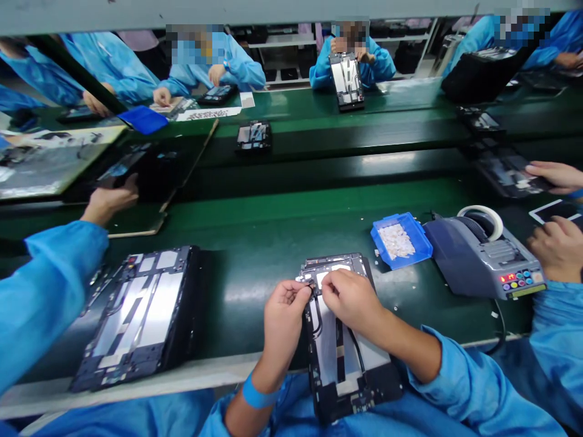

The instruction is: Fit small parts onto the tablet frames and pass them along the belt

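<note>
In front of me an opened tablet (332, 358) with silver battery panels leans over the table edge, its lower end above my lap. My left hand (285, 312) is closed at its upper left, thumb and finger pinched on the end of a thin black cable (317, 315). Close beside it, my right hand (353, 303) rests over the upper part of the tablet with fingers pinched together. What these fingertips hold, if anything, is hidden. A second black cable (357, 352) runs down the middle of the tablet.
A blue tray (403, 264) of small pale pieces stands beside a grey tape dispenser (483, 255). Left lies a stack of opened tablets (136, 309). Co-workers' arms reach in from both sides. Another tablet (254, 136) lies further back, where a person holds one upright (347, 79).
</note>
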Available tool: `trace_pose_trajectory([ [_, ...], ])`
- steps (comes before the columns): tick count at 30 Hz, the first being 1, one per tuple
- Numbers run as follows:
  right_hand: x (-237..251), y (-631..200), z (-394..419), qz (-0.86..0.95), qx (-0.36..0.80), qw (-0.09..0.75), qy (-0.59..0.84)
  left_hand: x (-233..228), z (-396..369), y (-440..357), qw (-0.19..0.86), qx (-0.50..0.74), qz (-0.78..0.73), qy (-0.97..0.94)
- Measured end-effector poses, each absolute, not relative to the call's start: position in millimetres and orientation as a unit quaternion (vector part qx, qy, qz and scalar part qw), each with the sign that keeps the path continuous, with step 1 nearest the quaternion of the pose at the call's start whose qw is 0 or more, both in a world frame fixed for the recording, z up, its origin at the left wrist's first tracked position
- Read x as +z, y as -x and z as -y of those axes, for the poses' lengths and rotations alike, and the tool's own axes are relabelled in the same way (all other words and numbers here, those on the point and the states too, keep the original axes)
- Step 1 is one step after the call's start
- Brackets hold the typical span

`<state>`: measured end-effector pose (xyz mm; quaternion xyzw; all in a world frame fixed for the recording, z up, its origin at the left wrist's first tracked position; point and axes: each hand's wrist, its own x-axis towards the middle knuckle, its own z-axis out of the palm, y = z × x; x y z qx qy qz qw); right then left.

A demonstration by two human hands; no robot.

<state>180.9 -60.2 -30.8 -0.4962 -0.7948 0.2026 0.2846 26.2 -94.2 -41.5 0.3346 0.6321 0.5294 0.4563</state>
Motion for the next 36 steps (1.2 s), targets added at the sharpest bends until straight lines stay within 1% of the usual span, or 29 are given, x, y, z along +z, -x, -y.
trace_pose_trajectory([
  [4,-32,-176,64,0.801,0.197,0.273,0.494,-43,96,-27,0.446,0.532,-0.632,-0.344],
  [11,-31,-161,59,0.789,0.222,0.245,0.517,-41,99,-29,0.435,0.518,-0.642,-0.359],
  [15,-23,-174,54,0.784,0.228,0.277,0.506,-39,98,-29,0.441,0.516,-0.643,-0.355],
  [18,-8,-225,38,0.737,0.206,0.310,0.564,-37,97,-28,0.451,0.520,-0.640,-0.343],
  [19,-3,-247,32,0.707,0.189,0.303,0.610,-37,97,-27,0.453,0.521,-0.638,-0.341],
  [20,2,-267,25,0.672,0.158,0.276,0.669,-37,97,-26,0.454,0.522,-0.635,-0.344],
  [21,6,-285,19,0.649,0.124,0.227,0.716,-37,98,-25,0.453,0.519,-0.634,-0.351],
  [22,10,-298,15,0.642,0.107,0.181,0.738,-36,100,-23,0.450,0.512,-0.636,-0.363],
  [23,12,-304,14,0.646,0.099,0.157,0.740,-36,102,-21,0.442,0.501,-0.640,-0.380],
  [24,14,-303,15,0.664,0.110,0.153,0.724,-36,105,-17,0.428,0.490,-0.644,-0.402],
  [25,15,-296,17,0.689,0.138,0.167,0.691,-35,108,-14,0.409,0.477,-0.649,-0.429],
  [27,17,-267,25,0.733,0.223,0.201,0.610,-33,112,-4,0.356,0.454,-0.651,-0.494],
  [28,17,-249,28,0.748,0.268,0.202,0.573,-32,113,1,0.328,0.445,-0.645,-0.527],
  [30,19,-214,31,0.762,0.328,0.178,0.529,-31,113,10,0.274,0.427,-0.634,-0.584],
  [32,20,-189,28,0.769,0.340,0.148,0.520,-33,110,19,0.225,0.412,-0.627,-0.621],
  [36,15,-168,15,0.788,0.300,0.093,0.529,-40,102,29,0.140,0.388,-0.607,-0.679],
])
